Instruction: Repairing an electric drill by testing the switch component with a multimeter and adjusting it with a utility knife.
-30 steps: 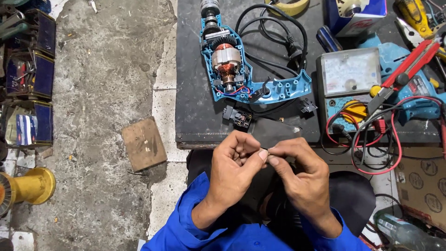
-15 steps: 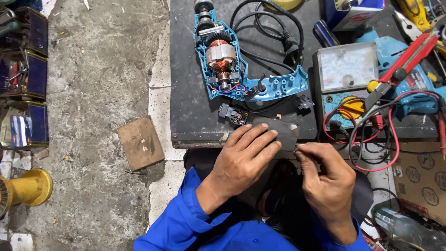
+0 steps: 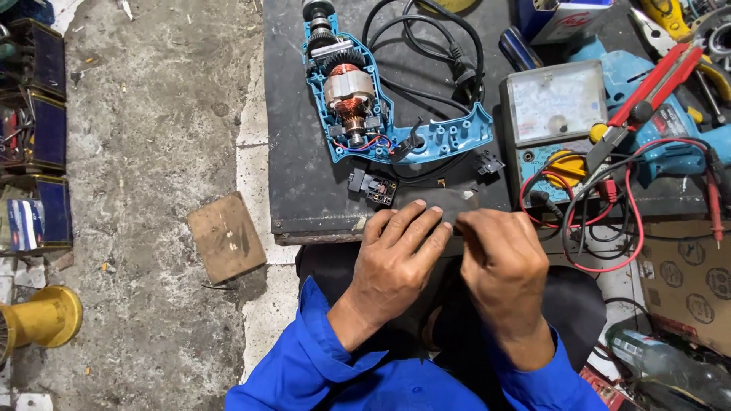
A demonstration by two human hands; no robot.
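**Inspector:** Report the hands.

**Assistant:** The left hand (image 3: pixel 400 255) lies palm down at the near edge of the dark tabletop (image 3: pixel 293 152), fingers stretched out flat and pressing on a dark grey flat sheet of abrasive-looking paper (image 3: pixel 442 202). The right hand (image 3: pixel 502 262) is just beside it, fingers curled tight with the tips pinched at the sheet's near edge. Whether a small part sits between those fingertips I cannot tell.

**Inspector:** Location of the sheet?

**Assistant:** On the tabletop's front edge, directly under both sets of fingers, just below a small black switch block with wires (image 3: pixel 371 186).

**Inspector:** Surroundings?

**Assistant:** Beyond the switch lies an opened blue plastic drill housing with its copper-wound motor exposed (image 3: pixel 358 99), black power cord (image 3: pixel 449 53) looped beside it. To the right stands a blue analogue meter with a pale dial face (image 3: pixel 556 106), its red and black leads (image 3: pixel 609 221) trailing over the edge. A red-handled tool (image 3: pixel 655 87) rests across a second blue drill body. On the concrete floor, a brown wooden block (image 3: pixel 226 236) and a yellow funnel-shaped object (image 3: pixel 42 320) lie well apart
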